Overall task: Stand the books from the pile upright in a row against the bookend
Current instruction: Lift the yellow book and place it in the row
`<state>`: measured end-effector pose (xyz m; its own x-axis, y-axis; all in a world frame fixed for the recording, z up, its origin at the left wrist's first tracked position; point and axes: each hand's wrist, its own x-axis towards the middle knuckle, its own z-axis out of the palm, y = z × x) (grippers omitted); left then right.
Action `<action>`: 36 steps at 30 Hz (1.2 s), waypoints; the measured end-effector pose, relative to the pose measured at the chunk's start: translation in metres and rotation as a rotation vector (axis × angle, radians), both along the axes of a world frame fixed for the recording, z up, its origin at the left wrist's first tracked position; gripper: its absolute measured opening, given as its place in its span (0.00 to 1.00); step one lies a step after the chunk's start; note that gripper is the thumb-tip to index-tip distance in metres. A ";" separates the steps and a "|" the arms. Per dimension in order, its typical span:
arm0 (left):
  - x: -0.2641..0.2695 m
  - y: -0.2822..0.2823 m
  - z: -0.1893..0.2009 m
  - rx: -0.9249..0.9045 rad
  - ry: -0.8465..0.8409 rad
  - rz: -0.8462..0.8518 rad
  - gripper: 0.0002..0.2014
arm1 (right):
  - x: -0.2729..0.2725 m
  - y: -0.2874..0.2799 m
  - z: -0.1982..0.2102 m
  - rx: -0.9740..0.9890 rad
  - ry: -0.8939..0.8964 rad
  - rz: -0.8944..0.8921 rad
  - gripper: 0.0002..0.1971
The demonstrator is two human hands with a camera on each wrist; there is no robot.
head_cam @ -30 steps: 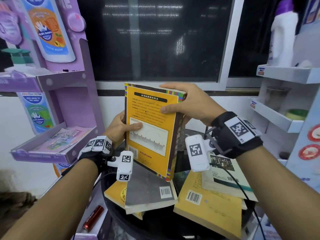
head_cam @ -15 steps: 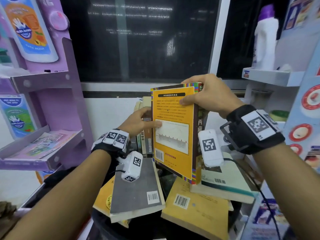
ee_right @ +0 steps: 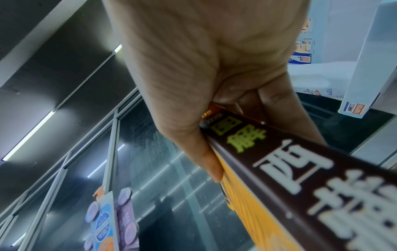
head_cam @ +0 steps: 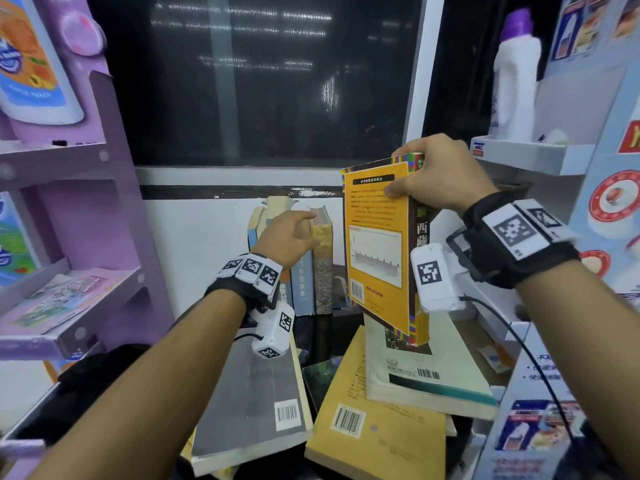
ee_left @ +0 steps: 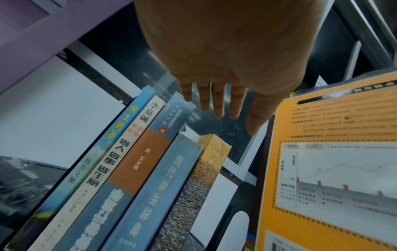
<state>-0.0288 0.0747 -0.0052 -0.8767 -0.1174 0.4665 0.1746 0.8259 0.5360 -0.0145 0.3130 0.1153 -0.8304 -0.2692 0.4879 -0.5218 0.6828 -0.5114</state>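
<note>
My right hand [head_cam: 407,174] grips the top edge of an orange-covered book [head_cam: 375,251] with a dark spine [ee_right: 300,169]. It holds the book upright in the air, above the pile. Thumb on the back cover, fingers behind, as the right wrist view shows [ee_right: 214,122]. Left of it, several books stand in a row [head_cam: 304,278] against the wall. My left hand [head_cam: 292,233] reaches to the top of the row's rightmost, tan-spined book [ee_left: 212,152], fingers [ee_left: 218,105] straight and holding nothing. The pile: a grey book [head_cam: 256,393], a yellow book [head_cam: 374,424], a white book [head_cam: 429,372]. No bookend shows.
A purple display shelf [head_cam: 69,306] stands close on the left. A white shelf unit [head_cam: 519,157] with a white bottle [head_cam: 516,81] crowds the right. A dark window [head_cam: 259,81] is behind the row. A narrow gap lies between the row and the held book.
My left hand has let go of the orange book's cover and moved left to the standing row. My right hand alone now holds the book, shifted right and more upright.
</note>
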 end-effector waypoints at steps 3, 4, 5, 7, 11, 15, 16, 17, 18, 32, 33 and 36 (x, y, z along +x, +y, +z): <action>-0.013 0.000 -0.002 -0.060 -0.004 0.001 0.28 | -0.015 -0.004 -0.005 -0.001 0.016 -0.033 0.23; -0.018 -0.001 -0.002 -0.085 -0.001 0.007 0.28 | -0.020 -0.006 -0.007 -0.004 0.019 -0.042 0.22; -0.023 -0.002 -0.002 -0.119 0.006 0.021 0.28 | -0.025 -0.008 -0.010 -0.010 0.021 -0.048 0.21; -0.031 -0.005 -0.002 -0.204 0.041 0.062 0.27 | -0.036 -0.012 -0.015 -0.021 0.032 -0.057 0.20; -0.043 -0.009 -0.001 -0.347 0.142 0.119 0.23 | -0.058 -0.025 -0.028 -0.049 0.046 -0.089 0.22; -0.060 -0.011 -0.002 -0.387 0.035 0.027 0.27 | -0.077 -0.038 -0.044 -0.076 0.078 -0.119 0.21; -0.064 -0.011 -0.003 -0.420 0.013 0.021 0.29 | -0.082 -0.041 -0.048 -0.081 0.082 -0.126 0.22; -0.068 -0.011 -0.004 -0.464 0.004 0.022 0.30 | -0.087 -0.045 -0.052 -0.090 0.082 -0.133 0.22; -0.071 -0.010 -0.003 -0.509 0.007 0.032 0.31 | -0.092 -0.049 -0.057 -0.098 0.078 -0.140 0.23; -0.080 -0.012 0.000 -0.798 0.020 0.141 0.31 | -0.145 -0.099 -0.113 -0.151 0.052 -0.229 0.25; -0.080 -0.012 -0.001 -0.805 0.029 0.141 0.30 | -0.147 -0.102 -0.116 -0.158 0.048 -0.228 0.25; -0.081 -0.013 -0.003 -0.820 0.038 0.137 0.31 | -0.151 -0.109 -0.123 -0.192 0.040 -0.207 0.28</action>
<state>-0.1096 0.0615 -0.0080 -0.8614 0.1678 0.4794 0.0498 0.9672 -0.2491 -0.1654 0.2043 -0.0074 -0.8371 0.0049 0.5471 -0.4037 0.6694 -0.6237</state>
